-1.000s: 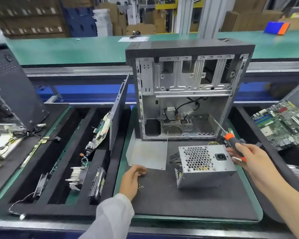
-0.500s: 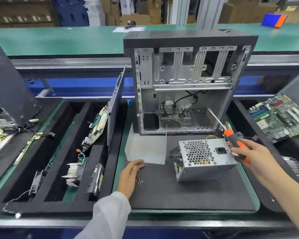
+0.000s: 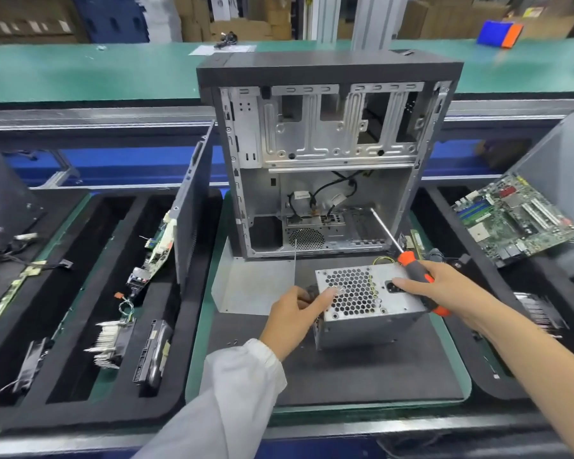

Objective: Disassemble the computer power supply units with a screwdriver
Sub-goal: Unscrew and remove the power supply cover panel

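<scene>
Steadying the power supply [image 3: 365, 303] from both sides, the person seems to be turning or squaring it up before the next screw is tackled. It sits on the dark mat [image 3: 362, 376] of the worktop, just in front of the open computer case [image 3: 328, 154] and beside a loose metal plate [image 3: 256, 286] on its left. The left hand [image 3: 295, 319] has its fingers curled round the box's left edge, thumb lying on the honeycomb grille. The right hand [image 3: 441, 289] does double duty: most fingers are wrapped round the orange-and-black screwdriver [image 3: 411, 263], whose shaft points away toward the case, while one straight finger presses near the power socket. Keeping the tool in the palm probably saves setting it down. A circuit board [image 3: 517, 220] lies far right, removed parts in trays [image 3: 80, 293] at left.
</scene>
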